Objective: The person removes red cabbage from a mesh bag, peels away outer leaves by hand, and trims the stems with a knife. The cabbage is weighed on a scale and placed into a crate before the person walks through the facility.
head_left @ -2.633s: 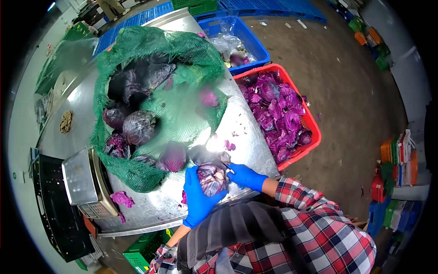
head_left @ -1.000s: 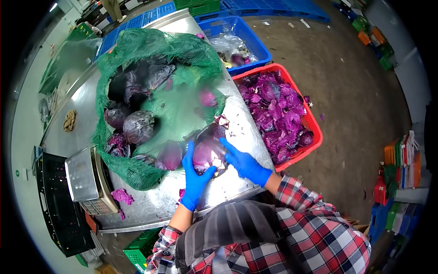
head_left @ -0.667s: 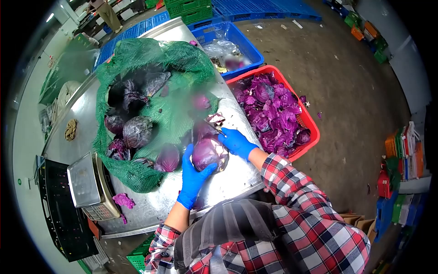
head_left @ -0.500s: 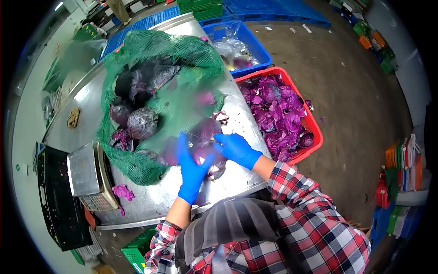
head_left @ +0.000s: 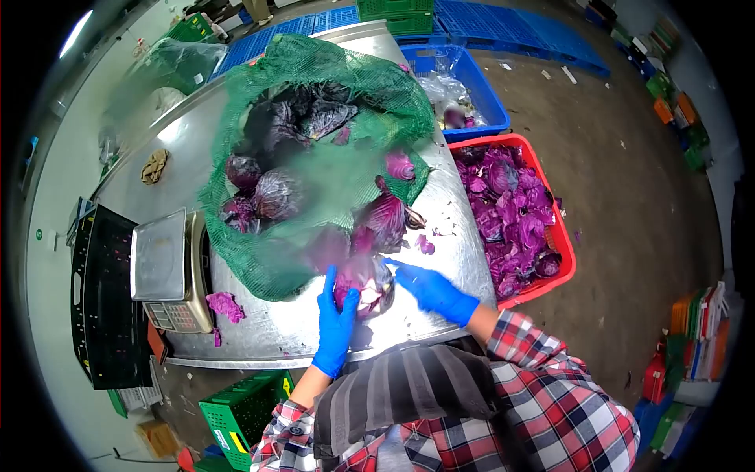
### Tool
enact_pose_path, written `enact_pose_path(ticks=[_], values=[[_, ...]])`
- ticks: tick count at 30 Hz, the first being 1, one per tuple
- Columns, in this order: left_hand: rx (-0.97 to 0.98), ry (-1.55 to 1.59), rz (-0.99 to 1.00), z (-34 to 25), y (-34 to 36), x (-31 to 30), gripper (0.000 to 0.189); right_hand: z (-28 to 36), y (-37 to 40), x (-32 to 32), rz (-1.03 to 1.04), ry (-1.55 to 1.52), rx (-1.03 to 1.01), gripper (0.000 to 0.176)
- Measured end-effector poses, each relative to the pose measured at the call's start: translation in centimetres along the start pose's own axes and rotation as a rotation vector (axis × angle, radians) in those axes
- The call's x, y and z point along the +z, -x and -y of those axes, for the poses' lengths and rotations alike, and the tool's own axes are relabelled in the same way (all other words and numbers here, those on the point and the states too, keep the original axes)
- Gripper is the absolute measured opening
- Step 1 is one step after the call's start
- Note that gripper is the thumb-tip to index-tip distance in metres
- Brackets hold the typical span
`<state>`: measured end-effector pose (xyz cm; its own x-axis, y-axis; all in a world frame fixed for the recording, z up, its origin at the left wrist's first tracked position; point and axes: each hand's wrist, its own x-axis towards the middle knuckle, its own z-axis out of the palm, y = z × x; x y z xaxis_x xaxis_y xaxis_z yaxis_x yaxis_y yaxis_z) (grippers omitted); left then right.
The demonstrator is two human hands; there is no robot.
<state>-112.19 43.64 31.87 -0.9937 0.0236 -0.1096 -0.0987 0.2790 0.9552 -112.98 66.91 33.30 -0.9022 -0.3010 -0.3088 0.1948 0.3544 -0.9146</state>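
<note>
A red cabbage [head_left: 370,285] with a pale cut stem end sits near the front edge of the metal table. My left hand [head_left: 336,324] holds it from the left, thumb and fingers against its side. At the cabbage's right, my right hand [head_left: 435,293] is closed with the index finger stretched along the top; the small knife seen in it earlier is hard to make out now. Just beyond lie loose purple leaves [head_left: 385,220]. A green mesh sack [head_left: 259,271] spreads over the table, with several whole cabbages [head_left: 279,194] inside. Its middle is blurred.
A red crate [head_left: 568,244] full of purple leaves stands right of the table [head_left: 259,334]. Behind it is a blue crate [head_left: 494,102] with plastic and scraps. A scale [head_left: 161,259] and a crumpled brown cloth [head_left: 154,167] occupy the table's left side.
The view has shifted, so the table appears lower and farther right. My right hand has drawn slightly away from my left, and the knife blade no longer shows clearly. The cabbage's cut end faces me.
</note>
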Motion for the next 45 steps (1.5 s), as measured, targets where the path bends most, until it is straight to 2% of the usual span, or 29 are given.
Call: enact_pose_path(ticks=[1,2,4,6,7,10,11,13,14,15,17,18,21,22,25,28,29,31,33,34,35,36,37,39,40,43,44,45], values=[[-0.027,-0.049,0.010,0.5,-0.1,0.2,0.071,3.2,1.3,0.6,0.091,-0.079,0.102,0.054],[0.047,-0.114,0.016,0.2,-0.2,0.3,0.086,2.1,1.1,1.2,0.044,-0.035,-0.011,0.055],[0.017,0.010,0.033,-1.8,-0.3,0.6,0.095,-0.4,-0.1,2.1,-0.056,0.052,-0.238,0.058],[-0.022,0.143,0.098,-5.0,-0.6,0.7,0.108,0.3,0.3,3.2,-0.177,0.080,-0.294,0.057],[-0.025,0.115,0.118,-4.3,-0.7,0.7,0.109,0.8,0.5,3.4,-0.233,0.097,-0.323,0.057],[0.000,-0.016,0.150,-2.6,-0.7,0.9,0.111,-0.4,-0.3,3.5,-0.190,0.097,-0.195,0.057],[0.031,-0.091,0.141,-3.1,-0.4,1.0,0.111,1.9,0.0,2.0,-0.086,-0.163,0.151,0.055],[0.080,-0.121,0.146,-3.0,0.4,0.9,0.110,0.4,-1.6,-0.3,-0.061,-0.227,0.411,0.050],[0.104,-0.077,0.159,-2.5,0.5,0.7,0.109,0.4,-1.7,-0.4,-0.098,-0.176,0.403,0.047],[0.124,-0.032,0.172,-1.9,0.5,0.5,0.108,-0.8,-2.3,-0.2,-0.206,0.003,0.179,0.047],[-0.047,0.174,0.138,-3.4,-0.1,0.5,0.106,-4.4,-3.7,0.7,-0.404,0.361,-0.271,0.048],[-0.097,0.184,0.110,-2.8,-0.7,0.5,0.105,-1.1,-2.7,0.0,-0.312,0.389,-0.195,0.055],[-0.215,0.201,0.150,-2.3,-2.5,0.1,0.104,1.8,-1.4,0.1,-0.146,0.364,-0.395,0.062],[-0.247,0.203,0.186,-2.3,-2.9,0.0,0.104,3.7,-1.1,-0.2,-0.022,0.396,-0.266,0.067],[-0.218,0.153,0.235,-1.9,-3.7,-0.1,0.095,1.2,-2.6,1.2,-0.101,0.450,-0.301,0.068],[-0.193,0.125,0.245,-3.8,-4.0,0.2,0.084,1.2,-3.9,0.4,-0.033,0.492,-0.273,0.063],[-0.172,0.128,0.202,-3.7,-3.9,0.5,0.080,1.2,-4.1,0.2,-0.015,0.515,-0.259,0.062],[-0.116,0.134,0.121,-3.8,-4.4,1.2,0.072,1.3,-4.7,0.3,-0.120,0.438,-0.314,0.051],[-0.080,0.037,0.113,-4.1,-5.2,1.6,0.078,1.0,-6.1,-0.1,-0.170,0.389,-0.352,0.047],[-0.034,-0.044,0.094,-3.6,-5.4,1.9,0.081,2.1,-6.5,-1.9,0.008,0.277,-0.157,0.042],[0.020,-0.124,0.072,-3.2,-5.8,2.3,0.083,2.0,-6.5,-2.2,-0.050,0.186,-0.124,0.041],[-0.042,-0.066,0.108,-2.7,-6.2,2.3,0.097,2.8,-6.2,-2.6,-0.008,0.129,-0.028,0.041],[-0.039,-0.050,0.127,-2.0,-6.4,2.0,0.099,4.0,-5.9,-3.2,0.039,0.076,0.067,0.041],[-0.042,-0.011,0.156,-1.4,-6.0,1.5,0.103,4.8,-5.4,-3.1,0.082,0.064,0.108,0.040],[-0.068,0.022,0.201,-1.8,-5.4,1.1,0.106,4.4,-5.8,-2.7,0.045,0.044,0.151,0.039],[0.198,-0.201,0.240,-2.3,-2.9,0.9,0.105,0.6,-7.7,-1.6,-0.063,-0.210,0.255,0.036],[0.157,-0.068,0.259,-2.3,-2.2,0.8,0.106,0.6,-7.8,-1.6,-0.032,-0.204,0.227,0.039],[0.149,-0.037,0.262,-2.8,-1.8,0.4,0.107,-1.0,-8.4,-1.0,-0.169,-0.072,0.090,0.041]])
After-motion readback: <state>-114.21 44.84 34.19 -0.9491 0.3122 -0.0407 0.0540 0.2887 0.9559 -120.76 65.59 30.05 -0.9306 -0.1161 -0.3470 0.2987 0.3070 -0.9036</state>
